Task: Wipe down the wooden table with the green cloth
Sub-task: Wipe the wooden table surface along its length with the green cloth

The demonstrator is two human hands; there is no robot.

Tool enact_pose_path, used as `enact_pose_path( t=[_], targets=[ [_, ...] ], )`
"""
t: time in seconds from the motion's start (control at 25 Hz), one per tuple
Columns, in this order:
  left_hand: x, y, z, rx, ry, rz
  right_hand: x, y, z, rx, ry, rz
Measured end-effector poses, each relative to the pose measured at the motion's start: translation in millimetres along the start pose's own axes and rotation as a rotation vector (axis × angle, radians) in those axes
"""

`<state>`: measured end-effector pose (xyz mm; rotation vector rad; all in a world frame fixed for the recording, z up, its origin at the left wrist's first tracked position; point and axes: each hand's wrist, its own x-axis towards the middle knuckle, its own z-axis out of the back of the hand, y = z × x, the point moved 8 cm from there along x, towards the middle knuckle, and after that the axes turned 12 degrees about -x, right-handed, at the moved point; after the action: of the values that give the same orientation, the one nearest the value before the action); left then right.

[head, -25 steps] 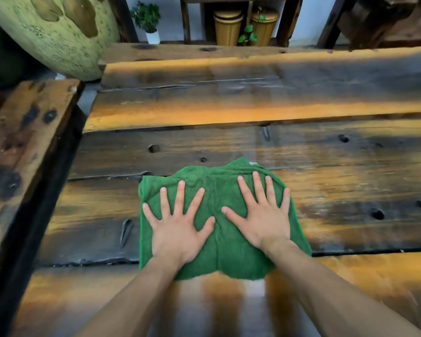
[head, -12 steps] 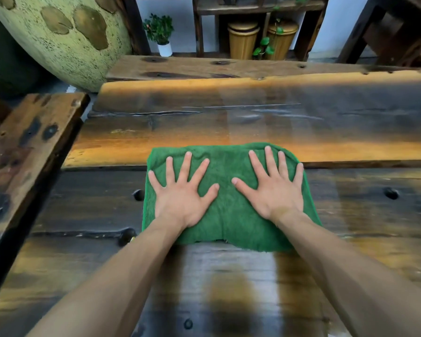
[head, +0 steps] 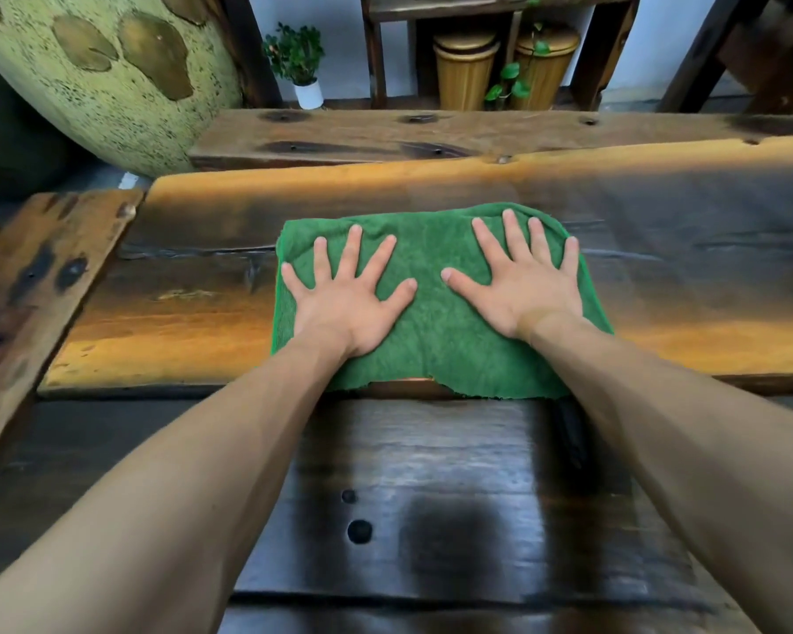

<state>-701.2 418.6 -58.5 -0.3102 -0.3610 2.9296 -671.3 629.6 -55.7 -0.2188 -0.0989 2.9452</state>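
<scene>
A green terry cloth lies spread flat on the raised far plank of the dark wooden table. Its ragged near edge hangs just over the step down to the lower boards. My left hand presses palm-down on the cloth's left half with fingers spread. My right hand presses flat on the right half in the same way. Neither hand curls around the fabric. Both forearms stretch far out over the glossy near boards.
A wooden bench runs along the table's left side. Beyond the far edge lies another bench plank. A big speckled yellow-green vessel stands at the back left, with a small potted plant and two bamboo bins behind.
Both hands have slid the cloth away from me, off the lower middle boards and up onto the far raised plank. My arms are stretched further out.
</scene>
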Motion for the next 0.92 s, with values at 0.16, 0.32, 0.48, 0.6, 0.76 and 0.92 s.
enact_pose_path(
  t=[0.16, 0.32, 0.48, 0.6, 0.76, 0.92],
  targets=[
    [52.6, -10.0, 8.3, -0.004, -0.021, 0.0, 48.4, -7.8, 6.0, -0.008, -0.007, -0.016],
    [96.1, -17.2, 14.7, -0.024, -0.012, 0.001, 93.5, -12.5, 12.9, -0.008, 0.0, -0.01],
    [137.3, -27.1, 17.9, -0.016, 0.001, -0.002, 134.7, -24.0, 14.7, -0.006, 0.03, -0.023],
    [157.1, -30.0, 21.4, -0.044, -0.007, 0.013, 152.2, -23.8, 15.4, -0.012, 0.014, -0.02],
    [157.1, -34.1, 19.0, -0.04, -0.008, 0.019, 151.1, -26.8, 18.0, -0.007, 0.001, -0.012],
    [133.8, -40.9, 16.6, -0.065, -0.001, 0.027, 125.5, -32.8, 14.4, -0.019, 0.011, -0.007]
  ],
)
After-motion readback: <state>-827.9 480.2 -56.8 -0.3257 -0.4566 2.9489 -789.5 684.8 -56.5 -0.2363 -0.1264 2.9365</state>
